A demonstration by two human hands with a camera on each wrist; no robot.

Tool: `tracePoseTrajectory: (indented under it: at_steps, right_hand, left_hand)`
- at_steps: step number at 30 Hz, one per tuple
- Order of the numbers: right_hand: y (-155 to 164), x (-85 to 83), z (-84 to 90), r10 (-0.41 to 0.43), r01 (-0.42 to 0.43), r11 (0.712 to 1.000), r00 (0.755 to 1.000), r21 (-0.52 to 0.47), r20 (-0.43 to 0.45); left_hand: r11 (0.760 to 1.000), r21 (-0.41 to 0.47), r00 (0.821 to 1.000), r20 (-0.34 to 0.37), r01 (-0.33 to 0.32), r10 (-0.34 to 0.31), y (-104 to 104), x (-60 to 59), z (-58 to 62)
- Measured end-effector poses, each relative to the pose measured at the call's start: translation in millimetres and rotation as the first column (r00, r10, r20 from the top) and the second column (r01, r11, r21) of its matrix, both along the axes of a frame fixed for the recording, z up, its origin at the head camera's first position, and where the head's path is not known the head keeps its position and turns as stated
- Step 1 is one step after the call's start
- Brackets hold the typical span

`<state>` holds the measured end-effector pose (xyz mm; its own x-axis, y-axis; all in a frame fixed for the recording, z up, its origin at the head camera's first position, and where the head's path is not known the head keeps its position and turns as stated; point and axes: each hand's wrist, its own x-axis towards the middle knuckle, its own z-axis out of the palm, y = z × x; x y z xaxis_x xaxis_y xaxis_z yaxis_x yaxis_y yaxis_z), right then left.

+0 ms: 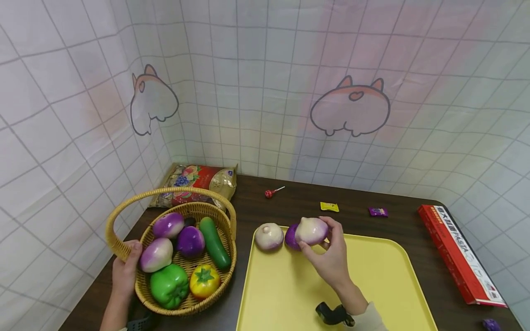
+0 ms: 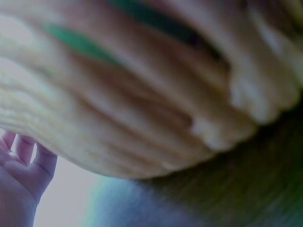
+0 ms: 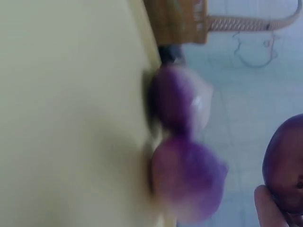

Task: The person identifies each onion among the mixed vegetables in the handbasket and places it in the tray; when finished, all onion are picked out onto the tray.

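Two hands are at work over a dark brown surface. The right hand grasps a pale onion with a purple blush, fingers curled round it, holding it just above the far left corner of a yellow tray. Two more onions sit on that corner of the tray: a whitish one and, just beside it, a purple one partly hidden behind the held onion. The left hand grips the rim of a wicker basket near the left edge of the surface, thumb over the weave. Inside the basket lie two purple-white onions, a deep purple vegetable, a cucumber, a green pepper and a yellow-orange tomato. A snack bag lies at the far left corner, a lollipop and two small wrappers along the far edge, and a red pasta box by the right edge.
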<state>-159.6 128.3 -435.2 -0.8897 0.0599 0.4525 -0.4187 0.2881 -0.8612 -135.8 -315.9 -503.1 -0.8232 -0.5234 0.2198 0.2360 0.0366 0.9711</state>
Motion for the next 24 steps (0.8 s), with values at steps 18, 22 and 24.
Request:
tracePoseTrajectory:
  at_steps: [18,22,24]
  right_hand:
    - [76.5,-24.2,-64.2,-0.11,0.101,0.994,0.967,0.051,0.23]
    - [81.0,-25.9,-71.8,-0.129,0.097,0.985,0.963,0.141,0.237]
    - [82.7,-26.4,-75.8,-0.137,0.098,0.981,0.96,0.169,0.244]
  left_hand:
    - [1.0,-0.004,1.0,-0.007,0.002,-0.002,-1.5,0.2,-1.0]
    - [1.0,-0.016,1.0,-0.004,0.004,-0.004,-2.0,0.3,-1.4]
    - [1.0,-0.023,1.0,-0.003,0.011,-0.011,-1.5,-0.2,-0.7]
